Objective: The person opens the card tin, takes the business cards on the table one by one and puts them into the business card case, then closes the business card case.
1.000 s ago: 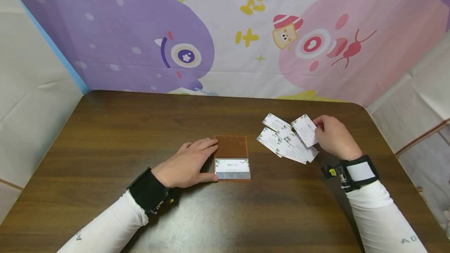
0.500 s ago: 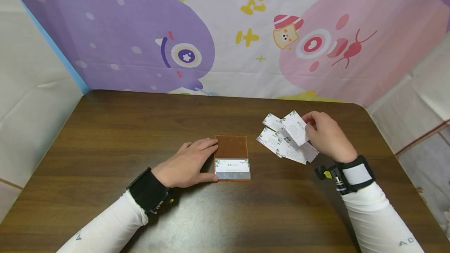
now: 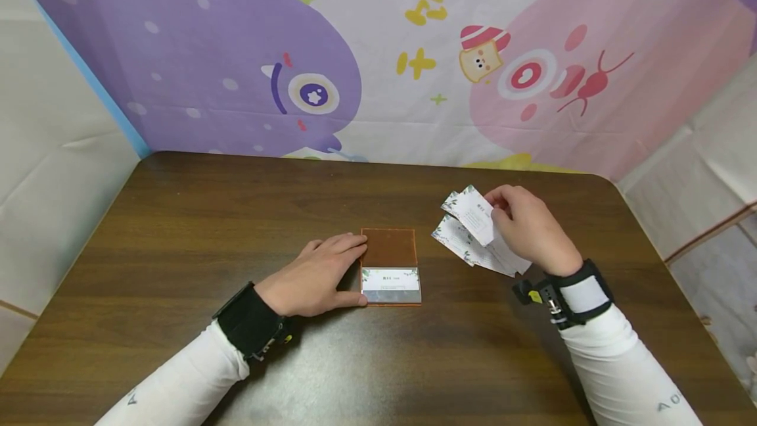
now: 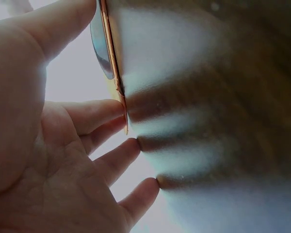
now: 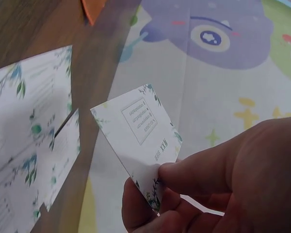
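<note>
An open brown leather card holder (image 3: 388, 247) lies on the table, with a white business card tucked in its lower pocket. My left hand (image 3: 310, 279) rests at its left side; in the left wrist view the thumb is at the holder's edge (image 4: 106, 43) and the outstretched fingertips meet the tabletop. Between thumb and fingers my right hand (image 3: 532, 227) pinches a white business card (image 5: 136, 131) with green leaf corners. That card overlaps the scattered pile of similar cards (image 3: 454, 239) in the head view, while the right wrist view shows it apart from them.
The dark wooden table (image 3: 248, 196) runs back to a cartoon-printed cloth (image 3: 390, 104). Pale fabric panels (image 3: 65, 169) flank it on both sides. The spread cards lie to the right of the holder.
Holding the business card, my right hand has moved left across the pile, toward the card holder. My left hand and the holder have stayed put.
</note>
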Demonstrator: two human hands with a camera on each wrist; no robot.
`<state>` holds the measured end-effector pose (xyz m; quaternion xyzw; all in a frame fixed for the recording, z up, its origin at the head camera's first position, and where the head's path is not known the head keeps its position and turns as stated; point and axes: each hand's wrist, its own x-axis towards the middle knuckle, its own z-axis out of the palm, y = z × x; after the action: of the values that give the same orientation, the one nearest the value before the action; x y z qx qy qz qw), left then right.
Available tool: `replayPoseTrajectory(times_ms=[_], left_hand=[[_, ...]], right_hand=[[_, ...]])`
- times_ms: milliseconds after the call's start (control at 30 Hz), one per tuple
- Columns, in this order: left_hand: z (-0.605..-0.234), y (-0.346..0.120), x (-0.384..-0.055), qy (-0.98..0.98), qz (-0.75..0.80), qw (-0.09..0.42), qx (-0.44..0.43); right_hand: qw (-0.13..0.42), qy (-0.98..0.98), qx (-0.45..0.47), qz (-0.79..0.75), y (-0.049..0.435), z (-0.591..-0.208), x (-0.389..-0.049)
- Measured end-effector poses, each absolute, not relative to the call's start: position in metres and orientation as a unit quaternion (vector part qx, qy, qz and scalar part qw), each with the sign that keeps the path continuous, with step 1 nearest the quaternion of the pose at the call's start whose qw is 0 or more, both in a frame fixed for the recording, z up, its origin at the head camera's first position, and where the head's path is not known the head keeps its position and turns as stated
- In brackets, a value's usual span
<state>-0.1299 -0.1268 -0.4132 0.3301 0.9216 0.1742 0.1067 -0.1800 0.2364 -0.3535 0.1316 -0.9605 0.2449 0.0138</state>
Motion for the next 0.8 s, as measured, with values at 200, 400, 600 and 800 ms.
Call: replayPoseTrajectory(times_ms=[200, 400, 600, 800], left_hand=[[-0.413, -0.127, -0.129, 0.922, 0.173, 0.108, 0.330], [-0.413, -0.127, -0.129, 0.922, 0.173, 0.109, 0.330], [-0.414, -0.128, -0.130, 0.922, 0.172, 0.105, 0.331], [-0.414, -0.128, -0.130, 0.922, 0.169, 0.105, 0.331]], right_hand=[[-0.001, -0.957, 0.141, 0.252, 0.223, -0.354, -0.179], [-0.008, -0.955, 0.154, 0.253, 0.211, -0.355, -0.178], [-0.008, -0.952, 0.169, 0.255, 0.200, -0.358, -0.178], [-0.016, -0.947, 0.188, 0.260, 0.187, -0.360, -0.177]])
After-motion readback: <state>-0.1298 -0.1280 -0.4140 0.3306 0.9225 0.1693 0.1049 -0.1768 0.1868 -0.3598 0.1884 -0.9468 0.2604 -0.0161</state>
